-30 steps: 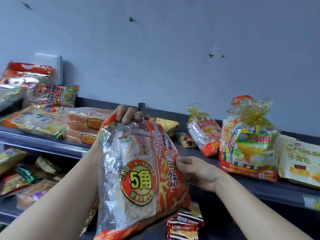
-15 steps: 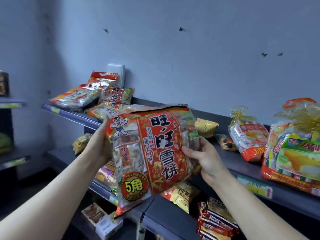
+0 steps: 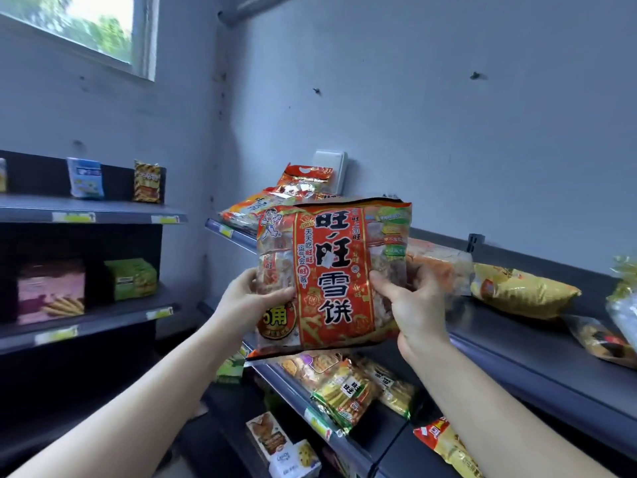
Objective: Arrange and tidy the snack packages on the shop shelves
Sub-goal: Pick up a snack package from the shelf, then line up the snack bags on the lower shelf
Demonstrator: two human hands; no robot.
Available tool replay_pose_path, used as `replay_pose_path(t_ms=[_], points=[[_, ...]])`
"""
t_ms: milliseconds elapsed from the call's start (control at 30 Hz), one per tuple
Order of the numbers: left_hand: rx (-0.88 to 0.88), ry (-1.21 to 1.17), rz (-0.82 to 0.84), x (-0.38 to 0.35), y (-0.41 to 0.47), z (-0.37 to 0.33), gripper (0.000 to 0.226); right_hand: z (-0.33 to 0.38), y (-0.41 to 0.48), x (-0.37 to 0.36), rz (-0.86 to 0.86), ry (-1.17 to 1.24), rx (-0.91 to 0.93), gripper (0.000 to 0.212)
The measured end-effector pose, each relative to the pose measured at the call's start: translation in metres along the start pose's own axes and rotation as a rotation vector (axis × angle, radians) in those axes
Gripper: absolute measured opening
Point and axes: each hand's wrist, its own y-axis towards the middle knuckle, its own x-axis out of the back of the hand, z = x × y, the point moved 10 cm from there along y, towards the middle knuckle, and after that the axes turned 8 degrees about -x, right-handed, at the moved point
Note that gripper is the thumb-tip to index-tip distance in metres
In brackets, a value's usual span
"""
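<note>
Meanwhile the rice cracker bag had risen upright before the top shelf; left hand and right hand gripped its sides.

Round badge: part hidden by left hand.
Fingers: behind bag, unseen.
Pkg at rt edge: cut off.
Pink box: blurred.

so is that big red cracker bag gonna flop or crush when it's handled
Probably light for its size: the red cracker bag is puffy, held by its sides between left hand and right hand. Likely stiff, since it stands upright without sagging. Its glossy film may slip, and the crackers could break under a hard grip.
</note>
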Motion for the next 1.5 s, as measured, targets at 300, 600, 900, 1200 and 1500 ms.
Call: replay_pose_path(t_ms=[300,600,900,1200,1500], points=[[-0.067,-0.143,-0.201,0.111,0.131,-0.001,0.027,-0.018,0.087,-0.127,0.152,-0.080,-0.046,0.021],[-0.148,-0.159,-0.297,0.170,0.253,0.004,0.042,-0.080,0.206,-0.158,-0.050,-0.497,-0.103,0.021],[-0.178,-0.181,-0.311,0.163,0.354,0.035,0.031,-0.128,0.288,-0.204,0.089,-1.288,-0.052,0.089],[-0.167,-0.212,-0.285,0.148,0.438,0.056,0.034,-0.162,0.374,-0.192,0.073,-1.219,-0.338,0.049],[-0.131,-0.278,-0.232,0.124,0.502,0.086,0.026,-0.084,0.381,-0.132,-0.735,-0.704,0.002,0.016]])
